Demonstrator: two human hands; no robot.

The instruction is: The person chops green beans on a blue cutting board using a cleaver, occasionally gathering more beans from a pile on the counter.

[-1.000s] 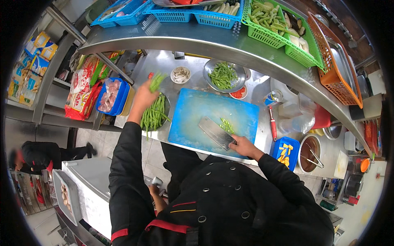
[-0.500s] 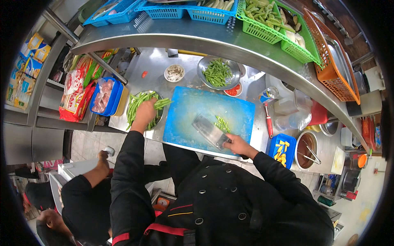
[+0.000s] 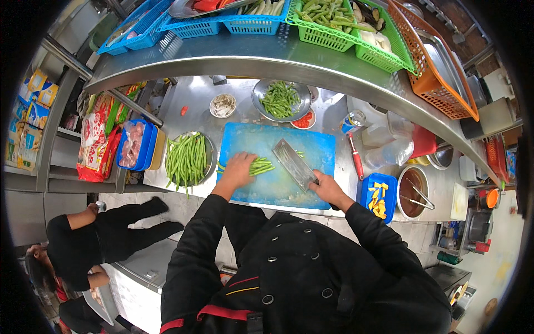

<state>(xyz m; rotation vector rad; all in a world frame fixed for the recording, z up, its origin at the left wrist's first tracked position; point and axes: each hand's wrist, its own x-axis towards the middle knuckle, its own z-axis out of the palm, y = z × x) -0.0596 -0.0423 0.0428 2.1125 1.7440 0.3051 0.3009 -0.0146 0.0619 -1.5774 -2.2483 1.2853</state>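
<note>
holding my left hand [image 3: 239,168] palm down with its bent fingers closed over a bunch of green beans [image 3: 262,166] on the blue cutting board [image 3: 267,195], i grip a cleaver [image 3: 290,160] by the handle in my right hand [image 3: 329,189], its blade slanting away to the left just beside the beans' ends. on the metal counter [image 3: 192,106], a round dish [image 3: 211,158] heaped with more beans stands left of the board; a steel shelf [image 3: 250,55] bearing baskets spans beyond, and a person in black [image 3: 78,239] is off to my left.
</note>
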